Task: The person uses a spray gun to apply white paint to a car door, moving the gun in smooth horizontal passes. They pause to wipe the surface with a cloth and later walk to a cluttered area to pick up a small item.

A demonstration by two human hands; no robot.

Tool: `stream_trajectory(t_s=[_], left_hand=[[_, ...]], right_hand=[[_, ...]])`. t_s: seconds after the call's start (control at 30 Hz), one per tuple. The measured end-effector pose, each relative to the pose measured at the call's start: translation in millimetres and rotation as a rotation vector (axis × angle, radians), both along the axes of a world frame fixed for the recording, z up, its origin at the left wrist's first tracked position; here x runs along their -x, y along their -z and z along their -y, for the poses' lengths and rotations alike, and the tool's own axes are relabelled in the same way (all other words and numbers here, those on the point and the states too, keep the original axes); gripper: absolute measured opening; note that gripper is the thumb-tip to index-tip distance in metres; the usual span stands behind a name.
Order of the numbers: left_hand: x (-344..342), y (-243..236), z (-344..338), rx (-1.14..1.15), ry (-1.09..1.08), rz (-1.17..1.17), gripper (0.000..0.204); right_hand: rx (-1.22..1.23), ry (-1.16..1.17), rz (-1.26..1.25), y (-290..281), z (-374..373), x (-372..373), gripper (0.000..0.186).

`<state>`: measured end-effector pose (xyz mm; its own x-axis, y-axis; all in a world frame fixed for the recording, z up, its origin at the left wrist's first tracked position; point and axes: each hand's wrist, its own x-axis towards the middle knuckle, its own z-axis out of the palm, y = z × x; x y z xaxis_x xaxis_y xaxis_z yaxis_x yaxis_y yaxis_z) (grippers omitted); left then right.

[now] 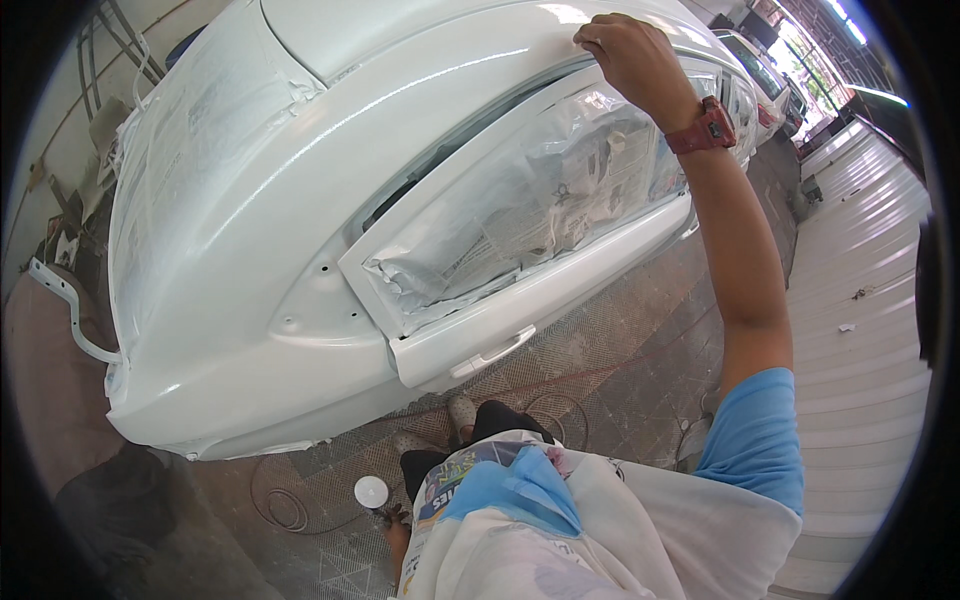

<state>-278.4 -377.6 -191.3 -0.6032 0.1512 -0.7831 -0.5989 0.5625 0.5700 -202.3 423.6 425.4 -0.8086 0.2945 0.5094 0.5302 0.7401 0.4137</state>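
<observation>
A white car point(230, 240) fills the upper left and middle. Its side door point(600, 255) stands slightly ajar, and newspaper and clear plastic point(540, 190) cover the window. Above the door, my right hand point(640, 65) is at the roof edge with thumb and fingers pinched together; whatever they hold, if anything, is too small to make out. A red watch point(703, 128) circles that wrist. Low at my side, my left hand point(398, 520) is closed on a spray gun, partly hidden by my shirt. The gun's round white cup lid point(372, 492) faces up.
A thin hose point(285, 510) lies in loops on the patterned floor near my feet. Ribbed white metal sheeting point(860, 300) runs along the right. Another car point(750, 60) stands far right. A curved white metal bar point(75, 300) sticks out by the car's left end.
</observation>
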Motion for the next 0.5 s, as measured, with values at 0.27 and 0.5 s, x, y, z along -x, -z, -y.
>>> stream_trajectory(t_s=[0.27, 0.5], left_hand=[[4.6, 2.6, 5.7, -0.028, 0.014, 0.06, 0.055], [-2.7, -11.3, 0.5, -0.049, -0.041, 0.049, 0.048]], right_hand=[[0.026, 0.016, -0.012, -3.0, 3.1, -3.2, 0.017], [-0.006, -0.176, -0.15, -9.0, 25.8, -21.0, 0.017]])
